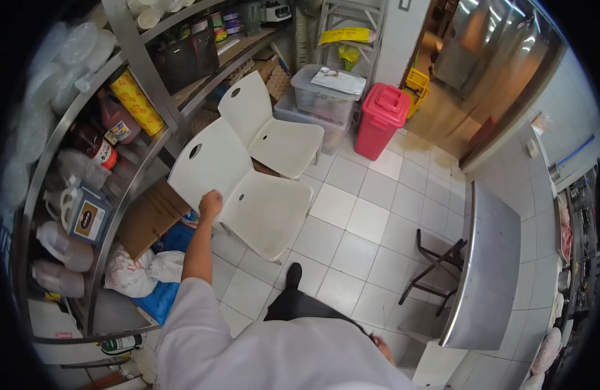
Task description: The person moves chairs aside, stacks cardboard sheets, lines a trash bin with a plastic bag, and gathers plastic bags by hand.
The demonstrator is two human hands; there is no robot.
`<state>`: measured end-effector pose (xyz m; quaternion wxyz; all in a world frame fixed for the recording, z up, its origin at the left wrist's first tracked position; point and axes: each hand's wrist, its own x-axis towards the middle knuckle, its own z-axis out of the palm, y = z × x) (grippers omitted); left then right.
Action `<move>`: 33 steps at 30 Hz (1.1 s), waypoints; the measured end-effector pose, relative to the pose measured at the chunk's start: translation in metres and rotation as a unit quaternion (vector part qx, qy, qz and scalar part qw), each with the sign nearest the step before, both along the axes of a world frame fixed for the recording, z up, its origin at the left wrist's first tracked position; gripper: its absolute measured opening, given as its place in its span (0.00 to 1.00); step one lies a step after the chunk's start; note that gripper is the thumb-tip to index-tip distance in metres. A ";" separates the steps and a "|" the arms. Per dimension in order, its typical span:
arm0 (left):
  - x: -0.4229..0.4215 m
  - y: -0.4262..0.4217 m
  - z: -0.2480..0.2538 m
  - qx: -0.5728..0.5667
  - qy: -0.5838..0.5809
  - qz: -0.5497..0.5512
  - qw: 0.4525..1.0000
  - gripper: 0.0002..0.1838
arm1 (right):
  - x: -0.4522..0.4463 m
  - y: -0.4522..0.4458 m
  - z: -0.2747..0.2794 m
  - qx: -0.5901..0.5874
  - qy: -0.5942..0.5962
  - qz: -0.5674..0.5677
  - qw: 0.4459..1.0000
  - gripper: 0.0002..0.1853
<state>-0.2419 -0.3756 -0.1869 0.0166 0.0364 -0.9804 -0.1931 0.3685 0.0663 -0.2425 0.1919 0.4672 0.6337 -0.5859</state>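
Gripping the near chair [267,211] by the lower side edge of its backrest, the left hand [211,205] is curled up pretty tight, left of centre in the frame. That chair is white plastic, upright on the tiled floor [349,250], with an oval slot up top. The right hand [383,349] is way off at the bottom, a bit right of centre, well apart from the left one and half hidden by the shirt [300,354], so I can't tell if its fingers are open or closed.

Right behind the near chair, toward the top, is the far chair [284,144], same style. Lower left of them you've got a cardboard box [152,218] with white plastic bags [134,270] near it, and the metal shelving [128,195] with jugs and bottles curves along the left side. Upper middle has clear bins [323,97], then a pink lidded bin [382,120] just beside them. Over on the right is a metal table [485,266] with dark folding legs [433,266] showing on its left side.
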 end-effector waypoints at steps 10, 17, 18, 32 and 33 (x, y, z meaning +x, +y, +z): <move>-0.156 0.056 0.042 0.075 0.084 -0.056 0.992 0.08 | -0.078 0.024 0.005 -0.046 -0.067 -0.150 0.985 0.15; -0.242 0.099 0.109 0.071 0.234 -0.009 0.970 0.07 | -0.122 0.088 -0.036 -0.082 -0.126 -0.135 0.979 0.15; -0.255 0.104 0.113 0.078 0.251 -0.001 0.965 0.07 | -0.134 0.102 -0.039 -0.086 -0.125 -0.135 0.979 0.15; -0.403 0.130 0.098 -0.091 0.093 0.097 0.987 0.10 | -0.338 0.302 -0.013 0.044 0.000 -0.185 0.982 0.15; -0.422 0.128 0.093 -0.096 0.094 0.090 0.987 0.10 | -0.353 0.298 -0.015 0.062 0.008 -0.188 0.980 0.15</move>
